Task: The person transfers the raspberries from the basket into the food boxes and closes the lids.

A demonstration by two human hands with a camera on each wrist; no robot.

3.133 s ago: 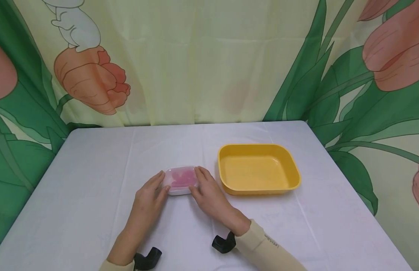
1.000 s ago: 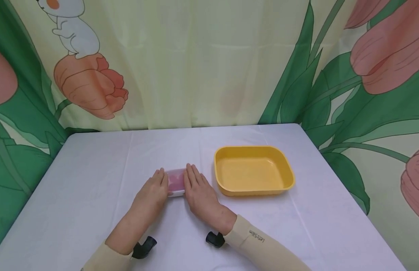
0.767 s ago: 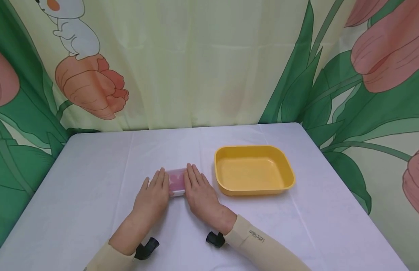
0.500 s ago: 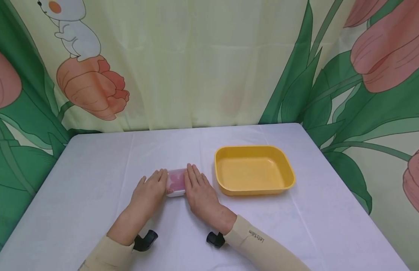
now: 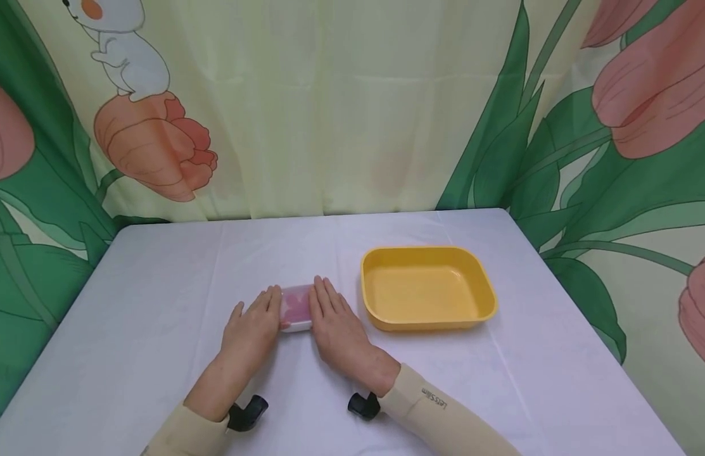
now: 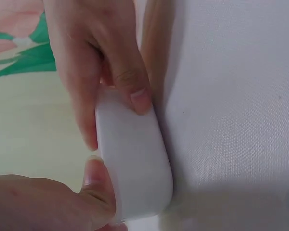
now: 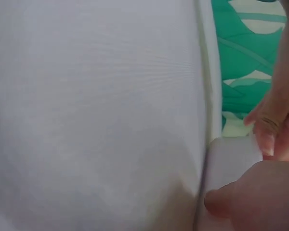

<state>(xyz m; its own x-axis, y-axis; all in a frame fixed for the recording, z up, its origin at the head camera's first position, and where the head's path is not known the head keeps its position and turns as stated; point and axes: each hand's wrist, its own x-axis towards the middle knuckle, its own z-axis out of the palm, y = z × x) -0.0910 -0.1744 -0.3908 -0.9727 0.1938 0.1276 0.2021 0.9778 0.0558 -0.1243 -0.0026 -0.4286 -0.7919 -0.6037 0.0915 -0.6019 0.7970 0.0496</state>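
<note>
A small white plastic box [image 5: 296, 307] with a see-through lid and pink showing through it sits on the table between both hands. My left hand [image 5: 252, 329] lies with straight fingers along the lid's left end, its outermost finger spread away. Straight fingers of my right hand [image 5: 341, 329] press along the right end. In the left wrist view, the right hand's thumb touches the white side wall of the box [image 6: 132, 154], and the left hand's thumb [image 6: 94, 178] is at the rim. The right wrist view shows part of the box [image 7: 233, 156] beyond the right hand [image 7: 265, 197].
A yellow rectangular tray [image 5: 429, 322] with nothing in it stands just right of the right hand. A white cloth [image 5: 158, 304] covers the table. Behind hangs a curtain [image 5: 341, 114] printed with tulips and a rabbit. Black wrist mounts [image 5: 247, 413] sit at both cuffs.
Three seconds ago the fingers and thumbs held the box at its ends, with more lid showing; now the fingers lie flatter over the ends. In the last second the left hand's outer finger has spread outward.
</note>
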